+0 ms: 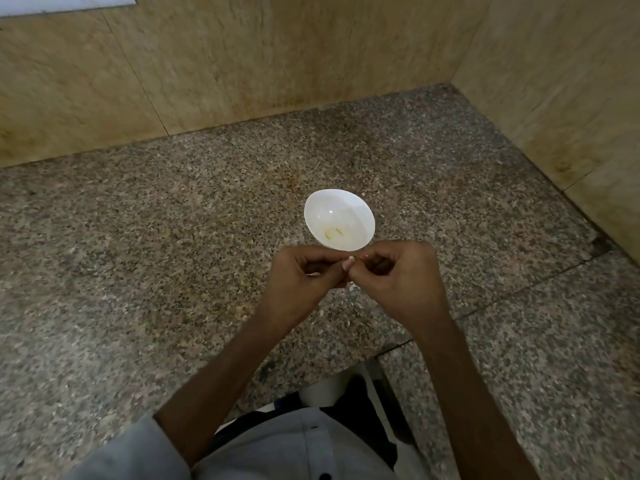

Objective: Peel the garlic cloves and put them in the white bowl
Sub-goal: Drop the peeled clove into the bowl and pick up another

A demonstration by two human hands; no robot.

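Note:
A small white bowl [356, 209] stands on the speckled granite counter [173, 237], with two pale peeled garlic cloves [334, 233] lying in its bottom. Just in front of the bowl, my left hand [301, 275] and my right hand [401, 275] meet fingertip to fingertip. Between them they pinch a small garlic clove [349, 260], of which only a pale tip shows. The fingers of both hands are curled and hide the remainder of the clove.
Beige stone walls [242, 64] close the counter at the back and on the right, forming a corner. Small flakes of garlic skin [353, 287] lie on the counter under the hands. The counter's front edge runs near my body.

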